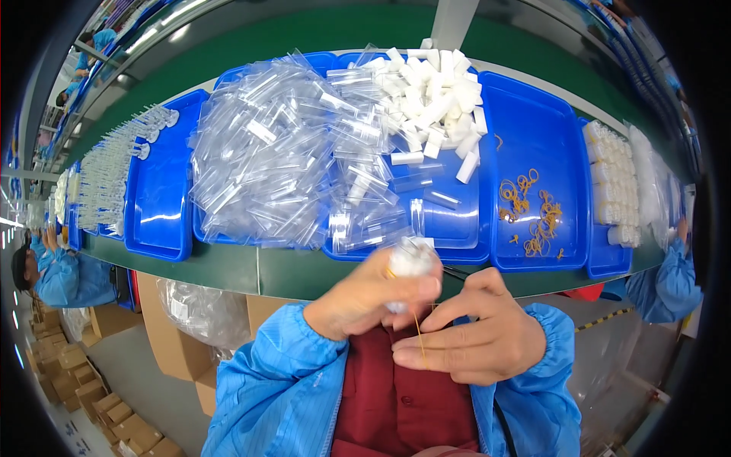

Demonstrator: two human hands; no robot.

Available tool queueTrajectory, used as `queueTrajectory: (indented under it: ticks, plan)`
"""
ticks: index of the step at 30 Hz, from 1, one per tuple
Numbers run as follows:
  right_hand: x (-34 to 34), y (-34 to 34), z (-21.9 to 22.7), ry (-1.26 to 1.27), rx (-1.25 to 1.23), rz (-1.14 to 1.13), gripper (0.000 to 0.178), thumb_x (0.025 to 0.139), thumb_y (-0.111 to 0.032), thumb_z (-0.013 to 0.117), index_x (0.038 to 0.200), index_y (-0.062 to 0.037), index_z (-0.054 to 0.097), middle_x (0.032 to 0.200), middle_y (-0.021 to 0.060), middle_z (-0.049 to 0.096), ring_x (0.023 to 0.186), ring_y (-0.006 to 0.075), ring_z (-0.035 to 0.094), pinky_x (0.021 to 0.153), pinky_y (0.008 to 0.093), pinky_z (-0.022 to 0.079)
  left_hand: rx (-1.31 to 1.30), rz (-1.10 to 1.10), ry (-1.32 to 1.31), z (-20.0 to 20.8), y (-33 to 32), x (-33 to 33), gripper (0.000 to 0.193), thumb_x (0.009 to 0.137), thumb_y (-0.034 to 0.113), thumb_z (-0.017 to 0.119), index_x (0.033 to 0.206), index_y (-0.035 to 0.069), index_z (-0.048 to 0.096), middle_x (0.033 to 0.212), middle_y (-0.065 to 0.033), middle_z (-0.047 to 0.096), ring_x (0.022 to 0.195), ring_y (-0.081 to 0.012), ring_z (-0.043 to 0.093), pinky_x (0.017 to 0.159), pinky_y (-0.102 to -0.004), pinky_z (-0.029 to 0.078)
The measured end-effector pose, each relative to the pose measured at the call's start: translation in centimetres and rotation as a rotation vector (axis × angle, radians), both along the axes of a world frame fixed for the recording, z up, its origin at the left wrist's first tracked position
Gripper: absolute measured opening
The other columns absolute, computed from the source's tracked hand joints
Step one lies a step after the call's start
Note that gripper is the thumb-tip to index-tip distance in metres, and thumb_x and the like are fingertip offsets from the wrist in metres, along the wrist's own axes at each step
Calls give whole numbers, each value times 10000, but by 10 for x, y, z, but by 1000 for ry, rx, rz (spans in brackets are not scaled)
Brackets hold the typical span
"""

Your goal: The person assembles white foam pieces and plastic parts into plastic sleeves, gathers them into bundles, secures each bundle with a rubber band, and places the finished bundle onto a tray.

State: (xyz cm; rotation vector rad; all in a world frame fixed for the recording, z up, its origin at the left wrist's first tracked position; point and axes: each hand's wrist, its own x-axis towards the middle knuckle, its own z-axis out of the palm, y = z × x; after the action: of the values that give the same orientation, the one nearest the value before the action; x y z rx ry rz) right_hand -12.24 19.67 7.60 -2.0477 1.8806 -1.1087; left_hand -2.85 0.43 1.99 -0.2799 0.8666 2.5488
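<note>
My left hand is closed round a small bundle of white and clear pieces, held upright just past the table's near edge. A yellow rubber band is stretched from below the bundle to my right hand, whose bent fingers hook and pull it. A second yellow strip shows at the bundle's left side, partly covered by my thumb. Beyond my hands, loose clear plastic tubes lie heaped high, with short white cylinders piled to their right. Several yellow rubber bands lie scattered in a blue tray.
On the green table, stemmed clear parts stand left of a blue tray. Banded white bundles stack at the right, beside a plastic bag. Cardboard boxes sit below left. Co-workers in blue are at both sides.
</note>
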Motion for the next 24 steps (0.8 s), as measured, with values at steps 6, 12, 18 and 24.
queueTrajectory:
  ticks: [6,12,18,24]
  plan:
    - [-9,1,-34,-317,-240,-259,688,717,-412,811,1288,-66,648,1084,1,682,991,139,607,799,290,391,173,182,-89,0,29,3,235,992,271,630,1110,77,565,946,-35,643,751,-103,629,631,-248,499]
    - [8,-15,-56,-1686,-405,-291,1031,720,-534,839,1457,58,428,1359,165,603,1184,191,570,924,329,418,-883,707,691,-11,24,-13,636,743,46,883,1246,35,494,802,-58,634,706,-137,627,657,-260,506]
    - [3,-15,-40,-167,-64,-505,729,650,-250,912,1282,-66,601,1064,89,645,921,259,580,840,338,450,-1793,562,899,-16,18,-19,844,735,103,758,1465,-102,385,802,-126,642,659,-239,644,581,-358,516]
    - [11,-23,-44,-379,-140,-525,567,686,-78,834,1219,-73,640,988,96,599,872,246,596,679,322,505,-1513,404,801,-17,24,-12,889,749,55,770,1525,-1,340,835,-111,655,728,-263,677,660,-357,548]
